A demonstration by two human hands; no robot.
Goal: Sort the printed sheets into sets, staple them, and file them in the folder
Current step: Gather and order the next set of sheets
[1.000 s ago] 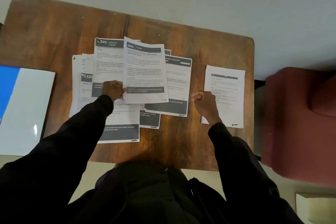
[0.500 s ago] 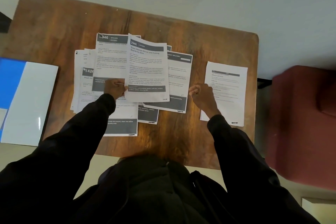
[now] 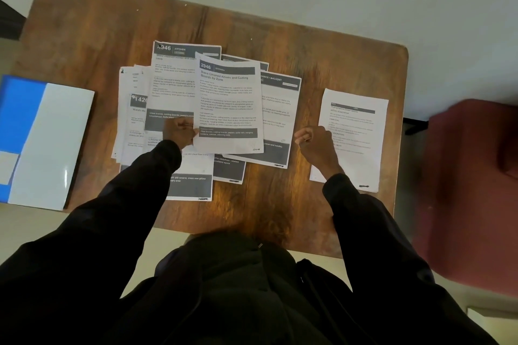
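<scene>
Where the frame starts at the left, your folder (image 3: 42, 143) lies flat at the left edge of the wooden tabletop (image 3: 84, 36), its blue part on the outside and its glossy white part towards the papers. It sits just beside the papers without touching them.

In the middle of the frame the printed sheets (image 3: 173, 87) lie fanned out and overlapping, most with dark header and footer bands. One near the left shows "1426", another reads "946 KITCHEN".

Your left hand (image 3: 179, 131) comes up from a black sleeve (image 3: 134, 190) over this spread. Its fingers and thumb pinch the lower left edge of the top sheet (image 3: 228, 103), which is headed "2946" and titled "Store Cleaned Knives and Cutting Boards by Zone". That sheet sits over the others and covers part of a page marked "BALCONY" (image 3: 280, 109) to its right.

Right of centre, your right hand (image 3: 314, 145) is over bare wood between the spread and a single sheet (image 3: 356, 131). Its fingers are curled in towards the palm, and I can make out nothing held in them. The wrist overlaps that sheet's lower left corner. The single sheet lies apart from the rest, near the tabletop's right edge.

At the far right of the frame stands a dark red chair (image 3: 471, 176).
</scene>
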